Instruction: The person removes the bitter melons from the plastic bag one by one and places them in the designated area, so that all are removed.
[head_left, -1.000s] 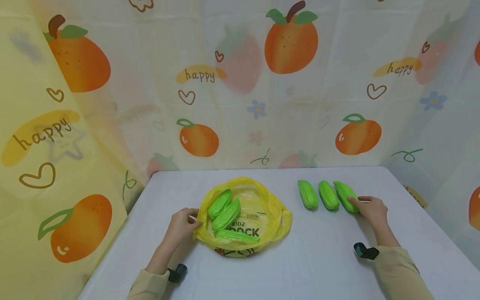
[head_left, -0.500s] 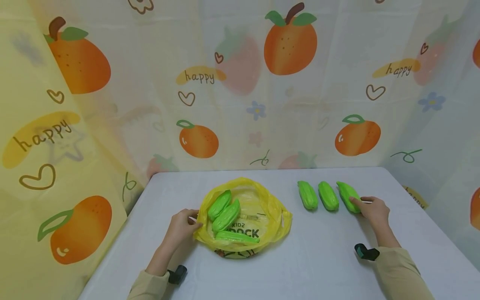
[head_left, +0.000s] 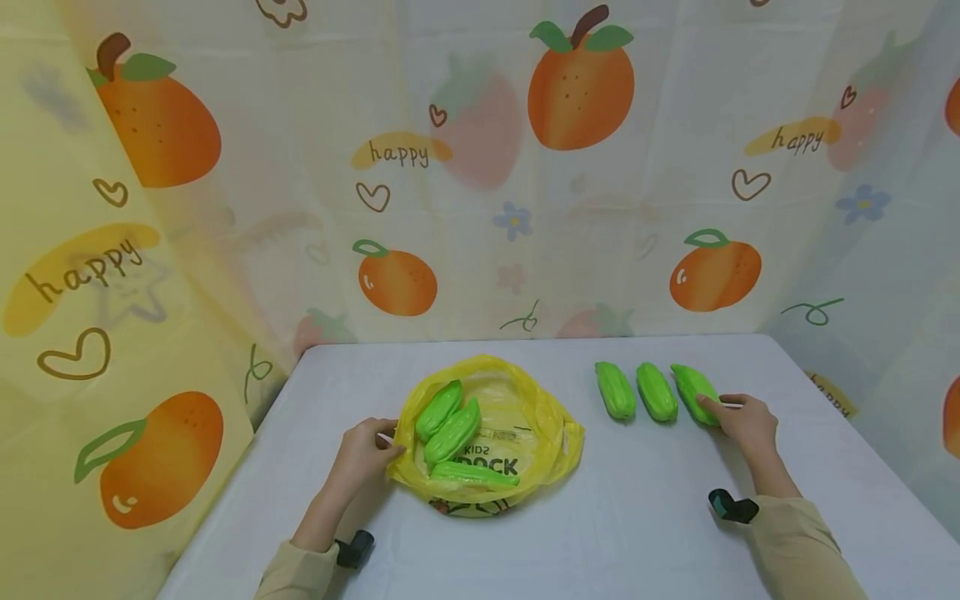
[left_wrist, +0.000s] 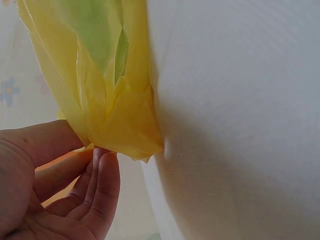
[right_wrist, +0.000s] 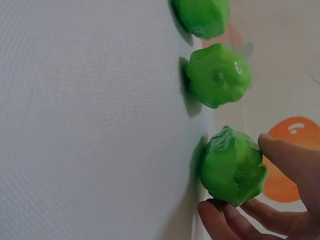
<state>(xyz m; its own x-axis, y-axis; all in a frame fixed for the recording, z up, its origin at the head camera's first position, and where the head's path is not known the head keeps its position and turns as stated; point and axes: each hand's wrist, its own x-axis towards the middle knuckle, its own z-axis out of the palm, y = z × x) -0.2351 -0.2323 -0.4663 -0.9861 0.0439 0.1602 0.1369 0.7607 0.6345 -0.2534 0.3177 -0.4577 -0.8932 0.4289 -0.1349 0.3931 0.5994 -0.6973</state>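
Note:
A yellow plastic bag [head_left: 561, 417] lies on the table with its mouth spread wide, and inside it are three ridged green gourds [head_left: 452, 431]. My left hand [head_left: 367, 454] pinches the bag's left rim between thumb and fingers; the left wrist view shows the bag's gathered edge [left_wrist: 125, 135] at the fingertips. To the right, three more such gourds lie in a row: a left one [head_left: 616, 390], a middle one [head_left: 657, 391] and a right one [head_left: 692, 387]. My right hand [head_left: 748, 425] grips the right gourd's near end [right_wrist: 232, 167], thumb on one side and fingers on the other.
The white-covered table [head_left: 600, 517] runs back to a fruit-printed curtain [head_left: 480, 200] behind it. A similar curtain hangs along the left side and the right side. Each wrist wears a small black camera.
The right gourd shifted slightly rightward with my right hand, then a little back. My left hand and the bag stay where they were.

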